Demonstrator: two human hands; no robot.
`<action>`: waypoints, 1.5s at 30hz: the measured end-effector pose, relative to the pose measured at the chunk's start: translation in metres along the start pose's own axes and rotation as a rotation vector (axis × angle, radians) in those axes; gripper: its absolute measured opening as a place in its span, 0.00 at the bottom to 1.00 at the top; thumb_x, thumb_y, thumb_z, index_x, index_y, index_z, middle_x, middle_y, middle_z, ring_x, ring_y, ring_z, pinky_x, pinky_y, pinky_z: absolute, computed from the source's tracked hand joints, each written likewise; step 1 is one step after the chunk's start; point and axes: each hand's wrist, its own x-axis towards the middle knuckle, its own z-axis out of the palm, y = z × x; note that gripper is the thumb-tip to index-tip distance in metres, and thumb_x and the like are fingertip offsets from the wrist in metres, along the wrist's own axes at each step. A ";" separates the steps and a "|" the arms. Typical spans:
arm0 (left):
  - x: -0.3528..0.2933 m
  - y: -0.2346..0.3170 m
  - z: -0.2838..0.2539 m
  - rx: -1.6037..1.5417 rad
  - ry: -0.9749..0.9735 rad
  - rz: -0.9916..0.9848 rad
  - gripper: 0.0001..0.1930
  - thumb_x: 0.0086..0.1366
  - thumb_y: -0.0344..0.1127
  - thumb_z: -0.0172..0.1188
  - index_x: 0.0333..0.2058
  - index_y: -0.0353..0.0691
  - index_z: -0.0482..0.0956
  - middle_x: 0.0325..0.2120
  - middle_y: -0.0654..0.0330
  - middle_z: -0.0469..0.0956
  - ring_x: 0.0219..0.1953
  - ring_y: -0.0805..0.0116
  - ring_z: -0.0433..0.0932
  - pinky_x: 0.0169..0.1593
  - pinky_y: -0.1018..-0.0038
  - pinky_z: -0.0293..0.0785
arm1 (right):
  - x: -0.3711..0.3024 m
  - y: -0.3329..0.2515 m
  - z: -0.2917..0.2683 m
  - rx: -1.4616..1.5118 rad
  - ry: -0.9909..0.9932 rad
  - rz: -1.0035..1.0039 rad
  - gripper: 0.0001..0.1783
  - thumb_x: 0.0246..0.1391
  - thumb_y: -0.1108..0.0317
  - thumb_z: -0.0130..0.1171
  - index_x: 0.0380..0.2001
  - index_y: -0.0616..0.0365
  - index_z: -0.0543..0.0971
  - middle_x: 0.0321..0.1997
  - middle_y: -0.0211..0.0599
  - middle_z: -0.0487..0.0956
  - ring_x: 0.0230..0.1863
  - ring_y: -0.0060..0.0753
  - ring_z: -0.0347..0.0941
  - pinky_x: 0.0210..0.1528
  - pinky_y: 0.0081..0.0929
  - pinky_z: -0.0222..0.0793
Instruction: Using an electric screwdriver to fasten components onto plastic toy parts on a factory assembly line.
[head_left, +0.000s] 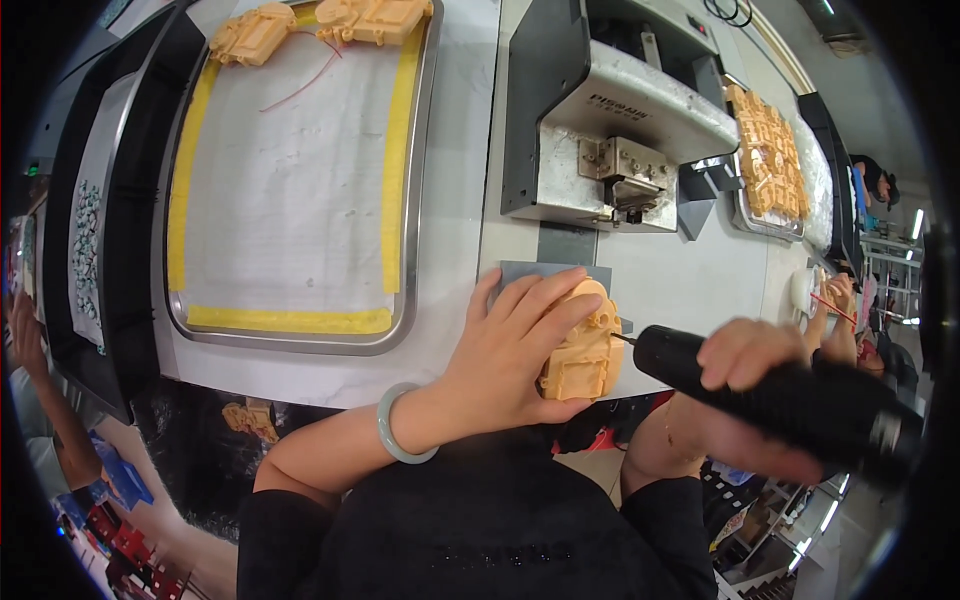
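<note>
My left hand (520, 340), with a pale green bangle on its wrist, is closed on an orange moulded plastic housing (580, 365) near the table's front edge. Its fingers lie across the far and left sides of the part, and the thumb is at the near edge. In my right hand (750, 400), slightly blurred, is a black power screwdriver (680, 357) held almost level. Its thin bit points left and reaches the right side of the housing; whether it sits in a screw cannot be made out. A grey plate (515, 270) lies partly under the housing.
A grey-black bench machine (620, 120) stands just beyond my hands. At left is a paper-lined metal tray (400, 325) with orange housings (375, 18) and a red wire (305, 85). A black bin (120, 270) holds small parts. More orange housings (768, 150) and another person's hand (842, 295) are at right.
</note>
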 end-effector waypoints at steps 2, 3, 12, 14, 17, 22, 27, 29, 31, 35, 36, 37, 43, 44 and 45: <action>-0.001 -0.001 0.000 0.000 0.015 0.003 0.41 0.34 0.48 0.68 0.50 0.45 0.64 0.52 0.57 0.61 0.52 0.59 0.62 0.55 0.53 0.47 | 0.019 0.005 -0.001 0.017 -0.131 0.109 0.52 0.43 0.30 0.45 0.58 0.59 0.47 0.19 0.35 0.67 0.15 0.26 0.64 0.18 0.23 0.62; -0.001 0.001 0.002 -0.002 0.003 -0.001 0.41 0.34 0.48 0.68 0.51 0.45 0.63 0.52 0.57 0.61 0.52 0.59 0.62 0.55 0.53 0.47 | 0.031 0.002 -0.002 -0.003 -0.128 0.098 0.52 0.43 0.29 0.44 0.59 0.59 0.47 0.19 0.35 0.67 0.16 0.26 0.64 0.19 0.24 0.62; -0.001 0.002 0.001 0.004 -0.027 -0.018 0.43 0.33 0.47 0.69 0.51 0.46 0.62 0.53 0.59 0.60 0.54 0.60 0.60 0.56 0.52 0.47 | 0.074 0.050 0.006 0.036 -0.214 -0.211 0.51 0.42 0.26 0.40 0.57 0.57 0.50 0.22 0.42 0.71 0.19 0.30 0.67 0.24 0.27 0.66; -0.001 0.003 0.001 -0.002 -0.028 -0.013 0.43 0.33 0.47 0.69 0.51 0.46 0.62 0.53 0.59 0.60 0.54 0.60 0.60 0.56 0.52 0.47 | 0.077 0.053 0.005 0.019 -0.224 -0.185 0.51 0.42 0.26 0.39 0.57 0.58 0.49 0.22 0.42 0.71 0.18 0.30 0.67 0.24 0.26 0.66; 0.000 0.004 0.002 -0.011 -0.021 -0.008 0.43 0.33 0.47 0.69 0.52 0.46 0.62 0.53 0.59 0.60 0.54 0.60 0.60 0.56 0.52 0.47 | 0.083 0.042 0.012 -0.186 -0.241 -0.081 0.51 0.43 0.27 0.39 0.57 0.59 0.49 0.21 0.41 0.70 0.18 0.30 0.67 0.22 0.26 0.65; -0.003 0.002 -0.001 -0.033 -0.027 -0.036 0.44 0.33 0.46 0.69 0.53 0.46 0.60 0.54 0.59 0.60 0.55 0.59 0.59 0.56 0.52 0.47 | 0.073 0.040 0.019 -0.245 -0.247 -0.054 0.52 0.42 0.27 0.40 0.57 0.59 0.47 0.22 0.41 0.70 0.18 0.30 0.67 0.23 0.26 0.65; -0.004 0.000 0.003 -0.078 0.006 -0.040 0.46 0.33 0.47 0.68 0.54 0.44 0.58 0.54 0.60 0.59 0.53 0.60 0.59 0.57 0.53 0.45 | 0.025 -0.010 0.011 -0.108 -0.032 0.035 0.53 0.40 0.28 0.46 0.58 0.60 0.51 0.21 0.31 0.65 0.18 0.24 0.61 0.19 0.23 0.56; -0.005 -0.002 0.004 -0.081 0.004 -0.025 0.46 0.34 0.48 0.67 0.54 0.43 0.56 0.54 0.61 0.59 0.52 0.60 0.59 0.57 0.54 0.44 | 0.012 -0.022 0.016 0.199 -0.217 -0.080 0.51 0.41 0.32 0.50 0.56 0.64 0.52 0.20 0.30 0.65 0.15 0.21 0.61 0.18 0.21 0.57; -0.005 -0.002 0.005 -0.086 0.018 -0.026 0.46 0.33 0.46 0.68 0.53 0.43 0.57 0.53 0.59 0.59 0.53 0.60 0.60 0.58 0.56 0.44 | -0.002 -0.028 0.020 0.167 -0.248 -0.115 0.51 0.42 0.36 0.53 0.58 0.64 0.51 0.17 0.29 0.65 0.12 0.20 0.60 0.16 0.17 0.59; -0.004 -0.002 0.003 -0.084 0.025 -0.028 0.45 0.33 0.45 0.68 0.52 0.41 0.59 0.53 0.57 0.61 0.53 0.60 0.60 0.58 0.59 0.45 | -0.019 -0.024 0.022 0.116 -0.294 -0.128 0.50 0.43 0.37 0.53 0.58 0.63 0.51 0.17 0.31 0.66 0.12 0.20 0.63 0.14 0.17 0.62; -0.005 -0.002 0.002 -0.069 0.020 -0.025 0.45 0.33 0.46 0.68 0.52 0.41 0.59 0.53 0.57 0.61 0.53 0.60 0.61 0.57 0.59 0.46 | -0.020 -0.023 0.023 0.117 -0.295 -0.123 0.50 0.43 0.37 0.53 0.58 0.63 0.51 0.17 0.31 0.66 0.12 0.20 0.63 0.14 0.17 0.62; -0.005 -0.003 0.003 -0.071 0.021 -0.030 0.45 0.33 0.46 0.68 0.52 0.41 0.59 0.53 0.57 0.61 0.53 0.60 0.61 0.57 0.59 0.46 | -0.021 -0.021 0.024 0.104 -0.291 -0.130 0.50 0.43 0.36 0.53 0.58 0.63 0.51 0.17 0.31 0.67 0.12 0.21 0.63 0.14 0.17 0.62; -0.006 -0.006 0.006 -0.081 0.052 -0.007 0.44 0.36 0.49 0.67 0.52 0.41 0.59 0.52 0.56 0.61 0.52 0.59 0.61 0.56 0.60 0.47 | -0.025 -0.014 0.028 0.097 -0.256 -0.138 0.49 0.42 0.35 0.52 0.57 0.62 0.53 0.17 0.31 0.67 0.11 0.21 0.64 0.13 0.15 0.61; -0.006 -0.006 0.006 -0.086 0.055 0.000 0.43 0.36 0.50 0.67 0.52 0.41 0.59 0.52 0.56 0.61 0.52 0.59 0.61 0.56 0.60 0.47 | -0.026 -0.013 0.028 0.095 -0.246 -0.138 0.49 0.42 0.35 0.52 0.57 0.62 0.54 0.17 0.31 0.67 0.11 0.21 0.64 0.13 0.15 0.61; -0.006 -0.007 0.007 -0.092 0.058 0.008 0.43 0.36 0.50 0.67 0.52 0.41 0.59 0.52 0.56 0.61 0.51 0.59 0.62 0.56 0.60 0.47 | -0.027 -0.012 0.029 0.094 -0.237 -0.138 0.49 0.42 0.35 0.52 0.56 0.62 0.54 0.16 0.31 0.67 0.11 0.22 0.64 0.13 0.14 0.60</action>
